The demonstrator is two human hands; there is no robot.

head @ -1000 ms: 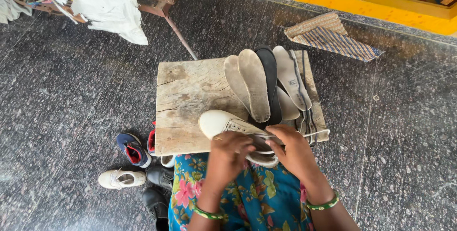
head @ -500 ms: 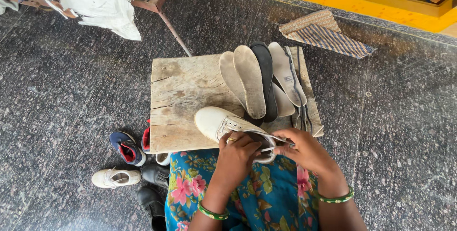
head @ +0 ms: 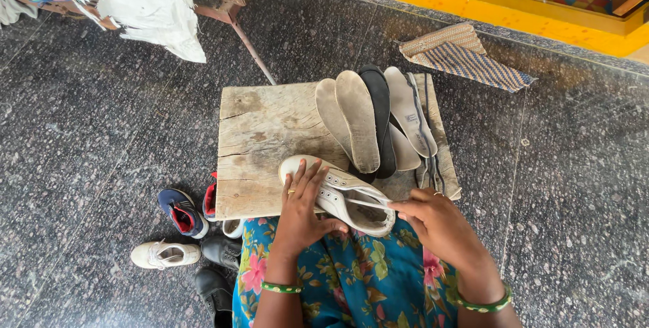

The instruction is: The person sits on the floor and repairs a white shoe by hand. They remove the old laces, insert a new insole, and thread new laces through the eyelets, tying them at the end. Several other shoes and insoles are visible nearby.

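**Both hands on a white sneaker at the near edge of a wooden board**

A white lace-up sneaker lies on its side at the 6 o'clock edge of a weathered wooden board, toe pointing toward 10 o'clock and its opening toward 4 o'clock, partly over the person's lap. The left hand rests flat on the toe and forepart, fingers spread and laid along the upper, pressing the shoe down. The right hand sits at 3 o'clock of the shoe's opening, its fingertips drawn together and pinching a white lace that runs taut across the opening. Each wrist wears a green bangle.

At 12 o'clock of the sneaker, a fan of loose insoles leans across the board: pale grey ones, a black one between them, and a white one at the 3 o'clock side. The person's lap is covered by a teal floral garment.

On the dark speckled stone floor at 9 o'clock of the lap lies a cluster of small shoes: a blue and red one, a white one, and black ones nearest the knee. A folded striped mat lies at 1 o'clock beyond the board, and a white sack hangs at 10 o'clock.
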